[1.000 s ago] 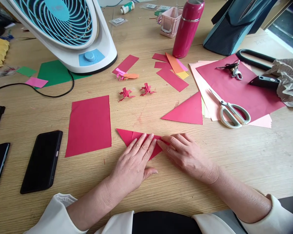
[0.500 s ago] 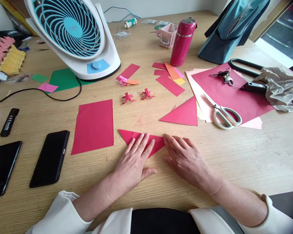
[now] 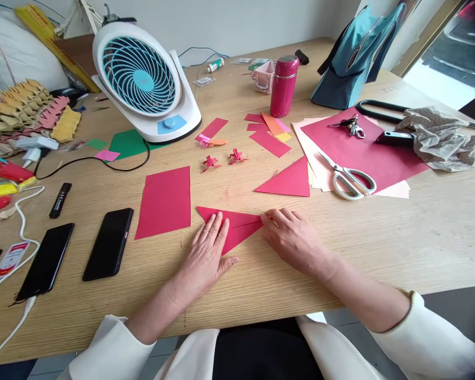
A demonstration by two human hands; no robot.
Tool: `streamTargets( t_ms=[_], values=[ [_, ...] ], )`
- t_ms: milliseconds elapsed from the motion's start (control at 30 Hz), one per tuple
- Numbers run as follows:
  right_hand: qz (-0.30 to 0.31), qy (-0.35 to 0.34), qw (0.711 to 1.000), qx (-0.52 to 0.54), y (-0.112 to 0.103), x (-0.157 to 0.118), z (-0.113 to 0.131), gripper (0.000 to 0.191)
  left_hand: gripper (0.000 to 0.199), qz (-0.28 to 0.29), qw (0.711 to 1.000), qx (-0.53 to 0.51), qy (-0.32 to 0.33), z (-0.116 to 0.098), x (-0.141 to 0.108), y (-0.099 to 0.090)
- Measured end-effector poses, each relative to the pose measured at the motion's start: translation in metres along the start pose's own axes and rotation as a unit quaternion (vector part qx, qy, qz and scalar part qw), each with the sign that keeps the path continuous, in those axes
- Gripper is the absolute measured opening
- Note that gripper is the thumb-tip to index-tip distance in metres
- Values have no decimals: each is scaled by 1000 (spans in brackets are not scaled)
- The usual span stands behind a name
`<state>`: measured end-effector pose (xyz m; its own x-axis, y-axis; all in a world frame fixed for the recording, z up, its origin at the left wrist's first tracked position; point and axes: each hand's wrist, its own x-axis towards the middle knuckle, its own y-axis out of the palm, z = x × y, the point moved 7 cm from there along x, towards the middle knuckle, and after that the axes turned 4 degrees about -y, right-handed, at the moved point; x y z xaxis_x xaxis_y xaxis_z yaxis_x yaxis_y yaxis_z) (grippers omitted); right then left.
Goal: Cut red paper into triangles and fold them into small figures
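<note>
A folded red paper triangle [image 3: 241, 227] lies on the table with a crease line across it. My left hand [image 3: 208, 248] rests flat on its left part, fingers extended and thumb apart. At the right corner, my right hand [image 3: 295, 240] pinches the paper between thumb and fingers; the fingertips are partly hidden. A red sheet [image 3: 164, 202] lies to the left, and another red triangle [image 3: 287, 179] is above my right hand. Two small folded red figures [image 3: 210, 163] stand farther back.
White scissors [image 3: 350, 182] lie on stacked red and pink paper at the right. Two phones [image 3: 108, 244] and a black marker [image 3: 60, 200] are at the left. A fan [image 3: 142, 79] and red bottle [image 3: 284, 87] stand behind.
The view has shifted, showing more of the left side and the table's front edge. My left hand has slid left on the triangle, uncovering more of its middle. My right hand remains at the right corner.
</note>
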<state>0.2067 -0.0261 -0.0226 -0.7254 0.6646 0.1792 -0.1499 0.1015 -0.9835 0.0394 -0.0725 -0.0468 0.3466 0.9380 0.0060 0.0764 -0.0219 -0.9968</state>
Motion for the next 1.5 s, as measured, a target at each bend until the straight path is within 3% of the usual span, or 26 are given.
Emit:
streamTargets(
  t_ms=[133, 300, 467, 533, 800, 1033, 1267, 1400, 1500],
  values=[
    [-10, -37, 995, 96, -1, 1, 7, 21, 71, -6, 1000, -4, 2, -5, -11, -5],
    [1, -28, 977, 213, 2, -2, 12, 15, 70, -18, 1000, -2, -12, -11, -16, -9],
    [5, -16, 956, 292, 4, -3, 13, 25, 63, -24, 999, 13, -16, -12, -9, -13],
    [5, -18, 959, 282, 4, -2, 14, 30, 62, -32, 999, 19, -12, -12, -7, -14],
    [-3, -52, 994, 98, 3, 0, 24, 18, 65, -45, 998, 32, -4, -10, -5, -16],
    [-44, -19, 987, 154, -3, -1, 10, 17, 66, -87, 995, 35, 35, -20, 6, -34],
    [-124, 7, 936, 329, -21, -1, -4, 17, 50, -129, 989, 42, 62, -40, 14, -46],
    [-157, 67, 870, 463, -31, -3, -20, 21, 25, -132, 990, -58, 10, -21, 33, -70],
    [-189, 104, 816, 536, -32, -5, -34, 32, 18, -150, 958, -232, -73, 4, 47, -93]
  ],
)
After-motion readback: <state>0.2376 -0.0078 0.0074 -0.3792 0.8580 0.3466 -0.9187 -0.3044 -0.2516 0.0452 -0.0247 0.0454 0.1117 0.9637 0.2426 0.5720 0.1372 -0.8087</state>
